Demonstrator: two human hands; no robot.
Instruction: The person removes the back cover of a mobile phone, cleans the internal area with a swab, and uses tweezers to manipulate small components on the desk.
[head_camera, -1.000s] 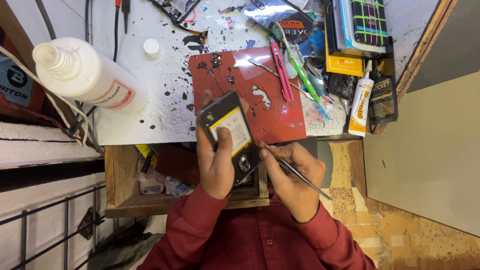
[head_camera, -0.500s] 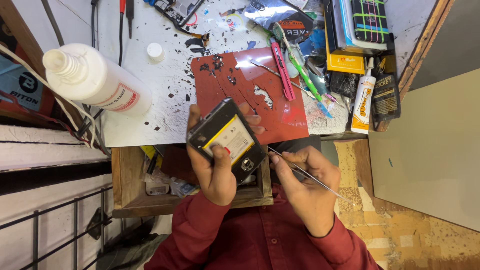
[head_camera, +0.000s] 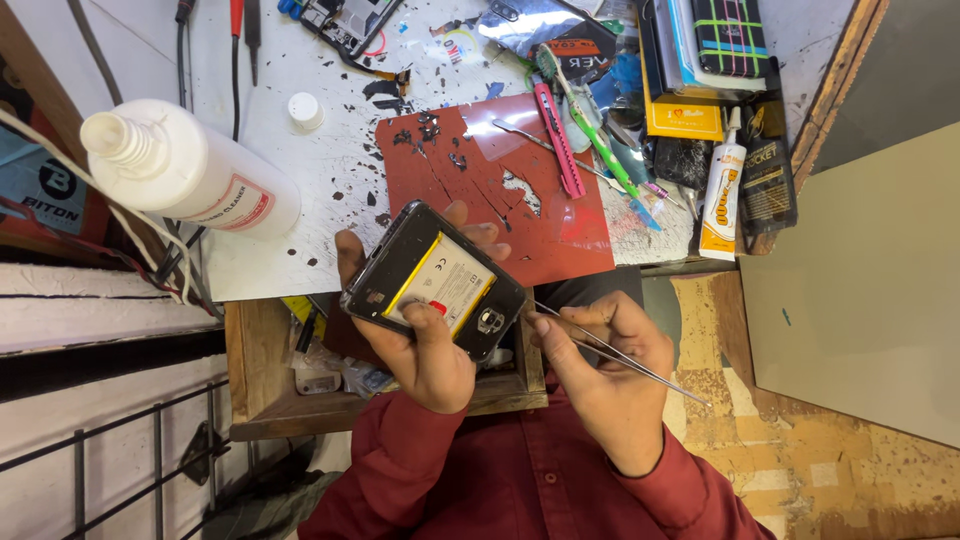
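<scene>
The left hand is closed around an opened phone with its back cover off, gripping it from beneath: the thumb lies across the near face beside the yellow-edged battery, and the fingertips curl up over the far edge, so the phone sits tilted in the palm, above the edge of the bench. The right hand is just to the right of it, fingers pinched together on a pair of slim metal tweezers; the thumb and forefinger clamp the shaft near its front, and the long back end sticks out past the hand toward the person's right. The tweezer tips point at the phone's right-hand corner, very near the round camera part; whether they touch it cannot be told. Beyond both hands lies a red work mat speckled with dark fragments, with a pink utility knife on it. Further left of the left hand a large white bottle lies on its side, a small white cap near it. Beyond the right hand stands a white glue tube. Under the hands an open wooden drawer holds small clutter.
</scene>
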